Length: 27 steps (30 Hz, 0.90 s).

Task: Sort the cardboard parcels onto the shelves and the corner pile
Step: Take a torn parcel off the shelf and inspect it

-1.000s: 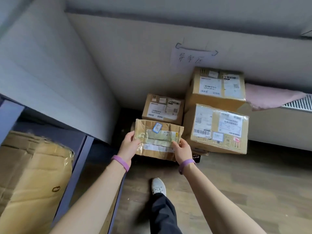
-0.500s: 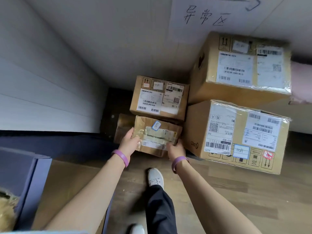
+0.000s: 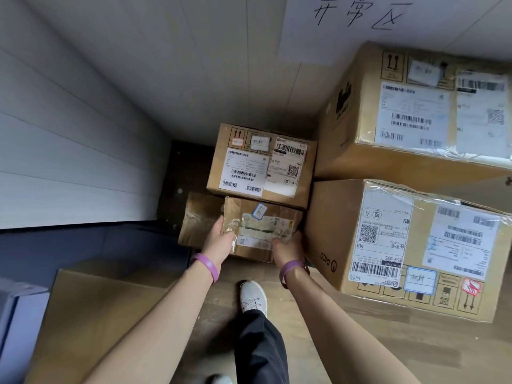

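the flat taped parcel (image 3: 263, 231) is low in the corner pile, just in front of the small labelled box (image 3: 260, 162) and over a crumpled brown parcel (image 3: 199, 220). its right end is just beside the big pico box (image 3: 401, 245). your left hand (image 3: 219, 239) grips its left edge with the thumb on top. your right hand (image 3: 288, 248) is curled round the near right corner. can't tell if it's fully resting yet.

my take: set it down flat, label up, and slide it back till it meets the small box. mind your right knuckles, that gap by the big box looks tight. let go only once it sits level, since the parcel underneath looks lumpy and it could tip.

around that there's 1 more large box (image 3: 415, 112) up behind the pico one and a handwritten paper sign (image 3: 360, 15) on the pale wall. lower down you've got wood floor (image 3: 415, 350), your white shoe (image 3: 253, 296) and plain cardboard (image 3: 97, 314) at lower left.
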### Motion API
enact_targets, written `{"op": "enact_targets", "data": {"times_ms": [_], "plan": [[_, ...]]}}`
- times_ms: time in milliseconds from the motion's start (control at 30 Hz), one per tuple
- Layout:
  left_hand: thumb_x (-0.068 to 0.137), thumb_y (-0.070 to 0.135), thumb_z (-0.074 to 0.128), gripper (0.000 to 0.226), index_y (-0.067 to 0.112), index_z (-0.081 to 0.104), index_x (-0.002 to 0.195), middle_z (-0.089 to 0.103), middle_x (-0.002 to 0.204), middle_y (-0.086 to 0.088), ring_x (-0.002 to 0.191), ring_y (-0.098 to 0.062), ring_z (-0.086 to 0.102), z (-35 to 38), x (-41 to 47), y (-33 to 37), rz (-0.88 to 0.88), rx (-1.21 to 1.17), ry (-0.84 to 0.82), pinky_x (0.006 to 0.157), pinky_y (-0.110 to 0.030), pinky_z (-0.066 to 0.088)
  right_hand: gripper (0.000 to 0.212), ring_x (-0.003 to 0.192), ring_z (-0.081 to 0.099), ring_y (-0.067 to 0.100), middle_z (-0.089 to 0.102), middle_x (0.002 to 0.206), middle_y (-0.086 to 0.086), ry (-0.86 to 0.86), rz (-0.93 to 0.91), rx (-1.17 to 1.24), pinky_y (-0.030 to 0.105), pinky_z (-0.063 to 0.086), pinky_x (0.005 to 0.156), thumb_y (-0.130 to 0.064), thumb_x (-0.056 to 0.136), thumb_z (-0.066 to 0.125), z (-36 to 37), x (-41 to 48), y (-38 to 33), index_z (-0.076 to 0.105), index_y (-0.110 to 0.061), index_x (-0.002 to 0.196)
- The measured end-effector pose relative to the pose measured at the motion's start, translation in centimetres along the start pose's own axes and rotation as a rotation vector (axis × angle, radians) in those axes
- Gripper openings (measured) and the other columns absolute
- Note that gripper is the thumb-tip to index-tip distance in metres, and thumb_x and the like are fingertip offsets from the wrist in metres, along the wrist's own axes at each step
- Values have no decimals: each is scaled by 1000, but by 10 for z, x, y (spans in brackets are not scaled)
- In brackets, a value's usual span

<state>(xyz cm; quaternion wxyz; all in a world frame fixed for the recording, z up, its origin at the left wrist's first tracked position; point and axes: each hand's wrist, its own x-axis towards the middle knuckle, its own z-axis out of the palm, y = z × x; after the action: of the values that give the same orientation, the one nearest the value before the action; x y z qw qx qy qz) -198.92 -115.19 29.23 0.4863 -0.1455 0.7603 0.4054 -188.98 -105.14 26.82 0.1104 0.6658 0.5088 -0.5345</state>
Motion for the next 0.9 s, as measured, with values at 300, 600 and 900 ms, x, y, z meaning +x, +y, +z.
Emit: {"op": "enact_targets", "data": {"times_ms": [300, 600, 900], "plan": [[99, 2, 44, 62, 21, 27, 155, 50, 142, 2, 124, -18, 49, 0, -10, 8, -44, 13, 5, 96, -24, 34, 53, 124, 53, 35, 51, 140, 16, 22, 13, -31, 34, 42, 98, -9, 92, 53, 1, -6, -5, 35, -4, 141], [101, 2, 42, 57, 15, 28, 155, 39, 154, -5, 129, -15, 43, -21, -91, 46, 25, 1, -17, 95, -22, 32, 49, 128, 50, 34, 52, 141, 15, -70, -79, -110, 32, 39, 102, -11, 97, 47, -26, -79, -46, 36, -6, 145], [103, 10, 42, 50, 20, 37, 152, 38, 156, 1, 143, -19, 35, -72, -194, 54, 171, -70, 51, 113, -33, 29, 53, 115, 56, 22, 50, 143, 8, -169, -283, -112, 31, 45, 97, -18, 100, 46, -36, -191, -79, 32, -17, 151]]}}
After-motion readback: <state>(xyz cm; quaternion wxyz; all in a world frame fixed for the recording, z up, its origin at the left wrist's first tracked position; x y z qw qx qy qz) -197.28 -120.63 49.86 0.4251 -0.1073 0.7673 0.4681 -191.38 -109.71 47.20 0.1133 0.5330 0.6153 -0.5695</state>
